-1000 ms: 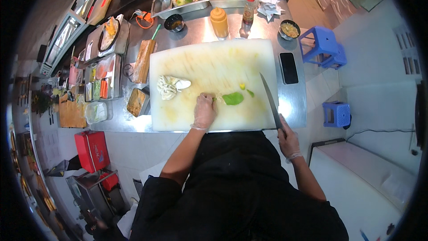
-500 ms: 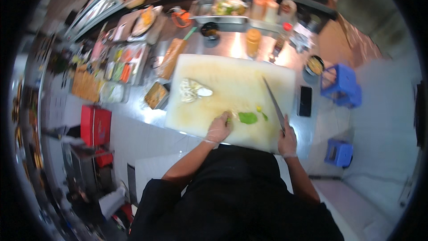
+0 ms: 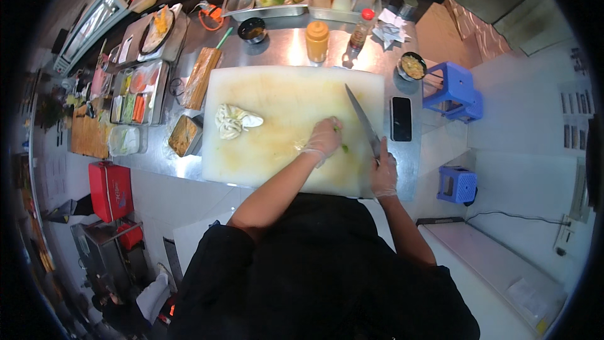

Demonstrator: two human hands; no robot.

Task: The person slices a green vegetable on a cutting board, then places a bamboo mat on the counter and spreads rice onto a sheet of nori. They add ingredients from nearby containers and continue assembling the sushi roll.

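Note:
My right hand (image 3: 384, 173), in a clear glove, is closed round the handle of a long kitchen knife (image 3: 363, 115). The blade points away from me over the right part of a white cutting board (image 3: 270, 157). My gloved left hand (image 3: 324, 138) is on the board left of the blade, fingers curled together. A bit of green leaf (image 3: 336, 129) shows at its fingertips; the rest of what it holds is hidden. One small green scrap (image 3: 345, 148) lies just below that hand. A crumpled white cloth (image 3: 234, 121) rests on the board's left side.
Beyond the board stand an orange-yellow squeeze bottle (image 3: 317, 41), a red-capped bottle (image 3: 361, 30) and a black bowl (image 3: 252, 30). A phone (image 3: 401, 119) and a bowl of food (image 3: 412, 66) lie right. Left are a wrapped bamboo mat (image 3: 202, 79), a metal container (image 3: 185, 136) and a vegetable tray (image 3: 155, 107).
My left hand has moved away from me and right, to where the green pieces lay. The large green leaf piece no longer shows on the board. The knife stays in my right hand.

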